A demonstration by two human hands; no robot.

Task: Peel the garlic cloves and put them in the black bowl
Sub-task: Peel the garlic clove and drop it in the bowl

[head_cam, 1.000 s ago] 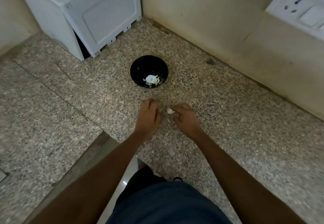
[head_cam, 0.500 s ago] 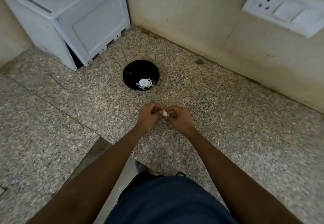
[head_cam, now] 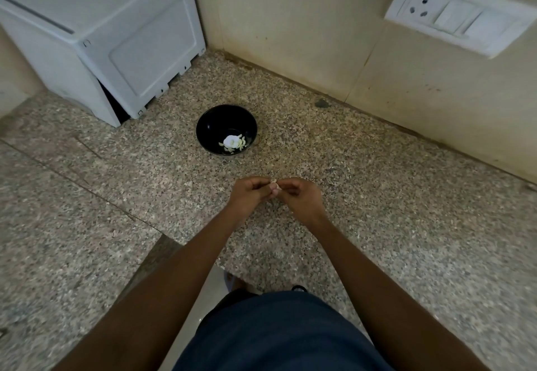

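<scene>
both hands meet in the middle of the view above the speckled granite tabletop point(head_cam: 406, 225), fingertips drawn together round one small pale garlic clove point(head_cam: 275, 186). the left hand point(head_cam: 250, 196) has its fingers curled in and its grip pinched on the clove from the left; the right hand point(head_cam: 300, 197) curls the same way and pinches it from the right, so the clove sits between the two sets of fingertips and only a sliver of it shows. whether any skin has come loose from it is too small to tell. the black bowl point(head_cam: 226, 129) stands on the tabletop beyond the hands, apart from them and nearer the wall, upright, with a little heap of pale garlic pieces point(head_cam: 234, 142) lying toward its near inner side. to the left of the bowl, at the back corner, a white boxy appliance point(head_cam: 110, 42) sits on the tabletop at an angle. a white switch and socket plate point(head_cam: 456, 13) is fixed on the cream wall point(head_cam: 305, 27) at upper right. a small dark spot point(head_cam: 321, 103) marks the tabletop close to the wall's foot. at the bottom of the view both bare forearms reach forward over dark blue clothing point(head_cam: 279, 333).
</scene>
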